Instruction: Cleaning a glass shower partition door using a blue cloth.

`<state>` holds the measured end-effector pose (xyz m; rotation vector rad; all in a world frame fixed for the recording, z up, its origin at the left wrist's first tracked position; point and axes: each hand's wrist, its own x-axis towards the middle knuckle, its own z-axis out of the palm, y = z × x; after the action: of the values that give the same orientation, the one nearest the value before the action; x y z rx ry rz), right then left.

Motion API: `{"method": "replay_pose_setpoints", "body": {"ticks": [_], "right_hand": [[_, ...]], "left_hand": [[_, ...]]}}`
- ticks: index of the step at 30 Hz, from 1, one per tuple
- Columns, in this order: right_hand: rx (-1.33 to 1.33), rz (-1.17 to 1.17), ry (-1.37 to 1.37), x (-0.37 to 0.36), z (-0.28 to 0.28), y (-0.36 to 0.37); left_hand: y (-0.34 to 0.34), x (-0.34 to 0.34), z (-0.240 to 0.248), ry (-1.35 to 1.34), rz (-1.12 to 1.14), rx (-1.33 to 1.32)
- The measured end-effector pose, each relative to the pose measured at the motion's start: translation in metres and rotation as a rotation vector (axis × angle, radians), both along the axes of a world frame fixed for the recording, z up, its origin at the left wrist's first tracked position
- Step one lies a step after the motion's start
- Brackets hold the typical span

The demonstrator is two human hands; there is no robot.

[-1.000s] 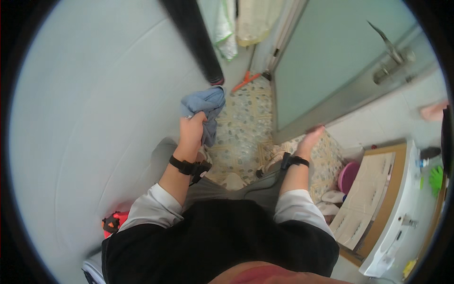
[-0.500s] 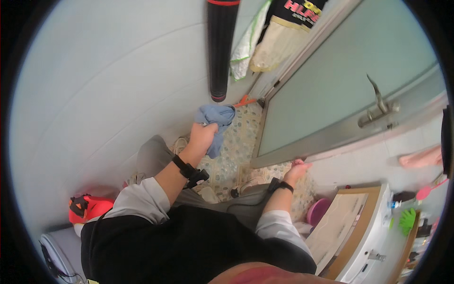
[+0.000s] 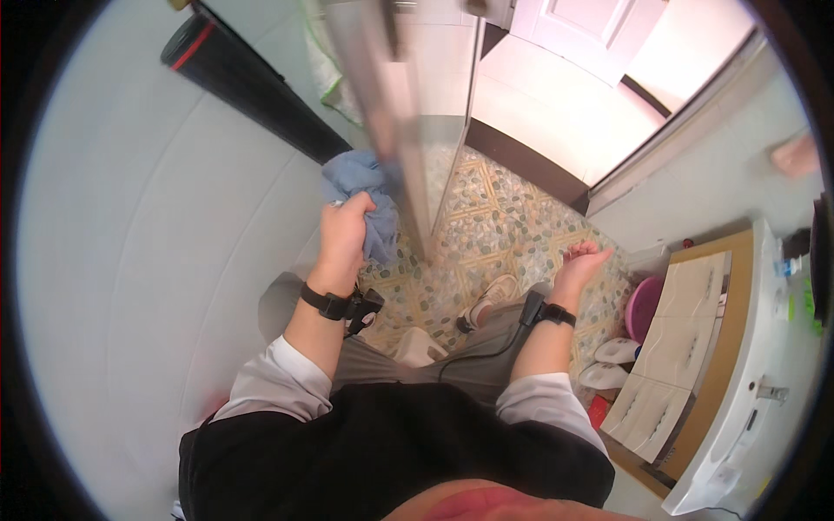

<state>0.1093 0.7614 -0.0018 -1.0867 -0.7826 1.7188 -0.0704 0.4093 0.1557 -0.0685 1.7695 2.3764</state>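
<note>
My left hand (image 3: 344, 230) is closed round a bunched blue cloth (image 3: 360, 187), which hangs down past my fingers beside the door's edge. A band with a small black device is strapped on my left wrist. Over the patterned floor, my right hand (image 3: 584, 262) is held out, its fingers loosely curled and its thumb apart, with nothing visible in it. Another black band (image 3: 554, 314) circles that wrist. The glass door (image 3: 426, 130) stands swung inward, its frame blurred, just right of the cloth.
Beyond the doorway lies a pale floor past a dark threshold (image 3: 530, 165). On the right are a vanity cabinet (image 3: 678, 347) with a white sink (image 3: 730, 434), a pink basin (image 3: 644, 308) and white slippers (image 3: 608, 363). A long black tube (image 3: 261, 87) leans along the left wall.
The door was shut and now stands open, showing the room outside. My view has turned right. My left hand keeps the blue cloth; my right hand is away from the door.
</note>
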Motion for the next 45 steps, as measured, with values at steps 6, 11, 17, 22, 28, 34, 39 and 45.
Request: {"method": "replay_pose_setpoints", "body": {"ticks": [6,11,17,22,28,34,39,45], "right_hand": [[0.003,0.053,0.149,0.007,-0.010,0.015],[0.031,0.071,0.089,0.000,-0.006,0.014],[0.449,0.298,-0.143,-0.033,-0.020,-0.018],[0.940,0.695,-0.088,-0.064,0.007,-0.098],[0.924,0.845,0.029,-0.084,-0.015,-0.135],[0.373,0.779,0.360,-0.082,-0.043,-0.120],[0.332,0.828,0.303,-0.071,-0.050,-0.102],[0.265,0.885,0.163,-0.061,0.003,-0.119]], "left_hand": [[-0.016,-0.033,0.000,0.051,0.115,-0.016],[-0.016,-0.037,0.002,0.113,0.206,-0.106],[-0.001,-0.019,0.016,0.090,0.068,-0.166],[0.029,-0.017,0.065,0.203,-0.057,-0.055],[0.100,0.015,0.104,0.673,-0.131,0.058],[0.153,0.032,0.009,0.675,-0.159,0.094],[0.151,0.037,-0.118,0.183,-0.472,-0.198],[0.111,0.047,-0.115,-0.070,-0.521,-0.294]]}}
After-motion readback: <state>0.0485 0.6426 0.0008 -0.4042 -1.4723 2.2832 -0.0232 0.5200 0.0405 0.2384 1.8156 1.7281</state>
